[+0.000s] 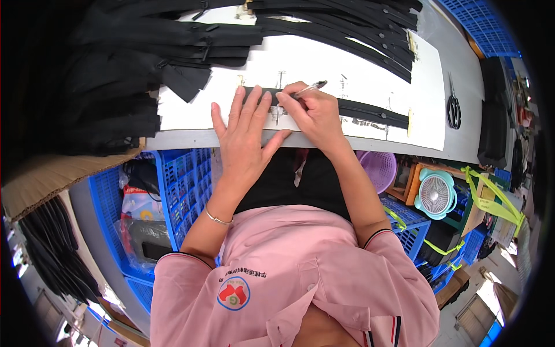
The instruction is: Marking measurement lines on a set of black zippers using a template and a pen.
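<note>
My left hand (pixel 245 133) lies flat with fingers stretched out, its fingertips pressing on the left part of a narrow black fabric strip (pixel 373 113). In my right hand (pixel 318 118) a pen (pixel 313 88) is gripped, its clear barrel slanting up to the right. The pen's tip is hidden behind my fingers, close to the strip beside my left fingertips. Beneath the strip is a white board (pixel 426 104) with dark pen marks and yellowish tape at its right end. The strip runs rightward to that tape.
More black strips (pixel 347 34) lie across the board's far side. Dark fabric pieces (pixel 115 75) are heaped at the left. Black-handled scissors (pixel 454 111) rest on the grey table (pixel 468 136) at the right. Below the edge stand blue crates (pixel 185 179), a purple basket (pixel 378 170) and a small fan (pixel 435 194).
</note>
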Available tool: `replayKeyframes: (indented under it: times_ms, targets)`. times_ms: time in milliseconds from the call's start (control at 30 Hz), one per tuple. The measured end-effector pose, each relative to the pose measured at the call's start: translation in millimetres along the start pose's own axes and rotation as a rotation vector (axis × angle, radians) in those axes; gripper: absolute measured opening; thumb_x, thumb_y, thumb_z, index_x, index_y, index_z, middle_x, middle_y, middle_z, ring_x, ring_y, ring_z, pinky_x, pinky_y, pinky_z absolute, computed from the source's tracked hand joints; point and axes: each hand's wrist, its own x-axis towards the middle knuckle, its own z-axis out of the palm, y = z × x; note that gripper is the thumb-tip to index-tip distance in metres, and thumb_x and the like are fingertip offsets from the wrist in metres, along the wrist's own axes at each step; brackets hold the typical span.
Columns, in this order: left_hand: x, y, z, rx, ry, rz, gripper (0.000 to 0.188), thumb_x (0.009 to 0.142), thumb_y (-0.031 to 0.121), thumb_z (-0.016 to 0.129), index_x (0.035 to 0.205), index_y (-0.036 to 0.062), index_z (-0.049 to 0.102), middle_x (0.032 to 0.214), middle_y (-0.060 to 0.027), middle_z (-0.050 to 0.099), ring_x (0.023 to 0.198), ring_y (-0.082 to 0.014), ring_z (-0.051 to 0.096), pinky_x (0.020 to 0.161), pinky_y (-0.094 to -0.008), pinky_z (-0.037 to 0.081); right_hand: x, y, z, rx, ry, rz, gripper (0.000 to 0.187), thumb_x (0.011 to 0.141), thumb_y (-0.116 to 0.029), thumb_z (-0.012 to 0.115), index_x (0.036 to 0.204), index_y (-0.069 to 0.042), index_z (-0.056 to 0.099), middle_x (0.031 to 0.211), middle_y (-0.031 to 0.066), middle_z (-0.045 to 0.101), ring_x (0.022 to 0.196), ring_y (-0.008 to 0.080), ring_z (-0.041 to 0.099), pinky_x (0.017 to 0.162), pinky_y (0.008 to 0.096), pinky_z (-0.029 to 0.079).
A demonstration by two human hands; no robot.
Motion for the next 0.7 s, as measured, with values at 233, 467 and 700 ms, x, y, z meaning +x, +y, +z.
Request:
replayKeyframes:
  times_ms: [233,467,700]
  targets:
    - [-1,1,-3,0.016,-0.031,-0.018,0.071,0.086,0.039,0.081,0.145,0.0081,0.057,0.153,-0.0097,0.054,0.15,-0.0324,0.04,0.123,-0.063,0.01,-5,-6,-17,0.161,-0.016,0.046,0.014,0.098,-0.009,0.069,0.094,0.004,0.072,0.087,0.004,0.074,0.068,0.0065,0.063,0.06,0.0219,0.047]
    - [-1,0,-1,0.024,-0.028,0.008,0.072,0.086,0.038,0.082,0.146,0.0065,0.057,0.154,-0.0104,0.053,0.15,-0.0334,0.039,0.123,-0.0627,0.008,-25,17,-76,-0.039,0.379,0.131,0.01,0.1,-0.011,0.067,0.097,-0.002,0.071,0.074,0.0023,0.07,0.06,0.0035,0.055,0.055,0.0216,0.043]
    - [1,2,-5,0.016,-0.081,-0.006,0.074,0.086,0.039,0.082,0.147,0.007,0.055,0.157,-0.0105,0.049,0.152,-0.033,0.035,0.123,-0.063,0.006,-27,21,-77,-0.083,0.312,0.14,0.013,0.1,-0.014,0.069,0.096,-0.002,0.07,0.071,0.0014,0.065,0.06,0.0059,0.054,0.057,0.0228,0.043]
